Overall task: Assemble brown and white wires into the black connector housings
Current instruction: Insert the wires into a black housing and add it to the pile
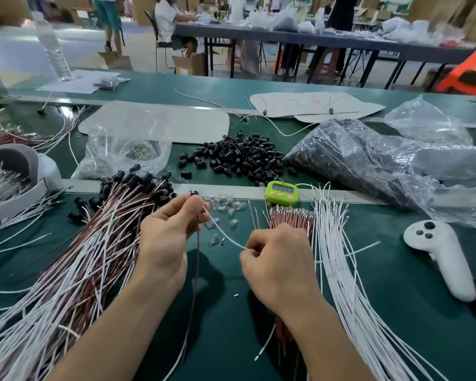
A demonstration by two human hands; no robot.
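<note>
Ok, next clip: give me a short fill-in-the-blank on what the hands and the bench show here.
1. The right hand pinches a taut thin wire coloured ____.
2. The left hand holds a small black connector housing; the hanging thin wire below it is ____.
3. The small digital timer with pink buttons has a ____ case.
4. The white plastic handheld controller lies to the ____ of the loose bundle of white wires.
Missing words: white; brown; green; right.

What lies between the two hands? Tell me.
In the head view, a white wire spans from left hand to right hand; small clear bulbs lie on the mat beneath.
</note>
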